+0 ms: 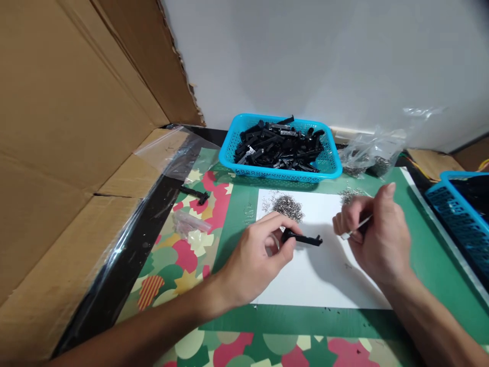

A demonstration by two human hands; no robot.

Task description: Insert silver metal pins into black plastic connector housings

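My left hand (263,250) pinches a slim black plastic part (305,238) between thumb and fingers, above a white sheet of paper (305,285). Its hooked end points right. To the right, my right hand (378,234) is closed around a thin, light-coloured tool (355,229) with a pale tip; its exact kind is not clear. Behind my left hand lies a pile of small metal pins or springs (288,208). A second, smaller metal pile (350,195) sits just beyond my right hand. A few loose metal bits (347,265) rest on the paper between the hands.
A blue basket (280,176) full of black parts stands at the back. Clear bags (376,153) of metal pieces are beside it. Another blue basket (458,214) stands at right. A single black part (194,194) and a small plastic bag (191,224) lie left; cardboard (76,127) walls that side.
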